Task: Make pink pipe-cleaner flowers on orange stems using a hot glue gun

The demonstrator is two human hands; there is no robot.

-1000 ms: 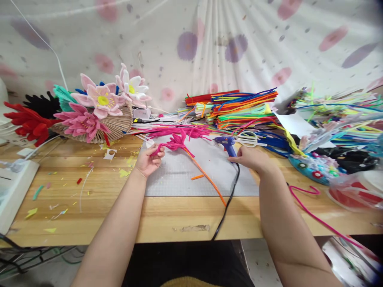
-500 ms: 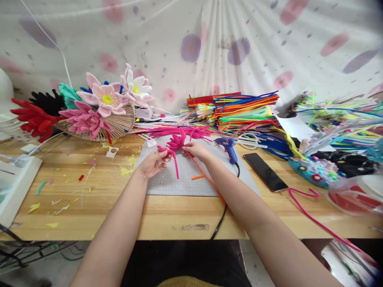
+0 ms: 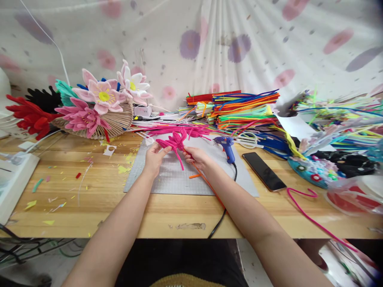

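Above the grey cutting mat (image 3: 167, 184), my right hand (image 3: 196, 157) is closed on the orange stem of a magenta pipe-cleaner flower (image 3: 178, 138). The orange stem (image 3: 206, 181) runs down along my right forearm. My left hand (image 3: 156, 156) pinches a magenta pipe-cleaner petal (image 3: 164, 144) against the left side of the flower, and its loose end (image 3: 181, 162) hangs down. Where the petal meets the flower is too small to make out. A short orange piece (image 3: 195, 175) lies on the mat below my right hand.
A blue glue gun (image 3: 227, 149) with a black cord rests on the mat's right, near scissors (image 3: 248, 139) and a phone (image 3: 265, 171). Pipe-cleaner bundles (image 3: 242, 107) lie behind. Finished flowers (image 3: 103, 95) stand back left. Scraps litter the left tabletop. A bent magenta pipe cleaner (image 3: 317, 223) overhangs the front edge.
My left hand has brought the magenta petal rightward against the flower; before, it was held apart. My right hand has shifted slightly right and down, still holding the stem.
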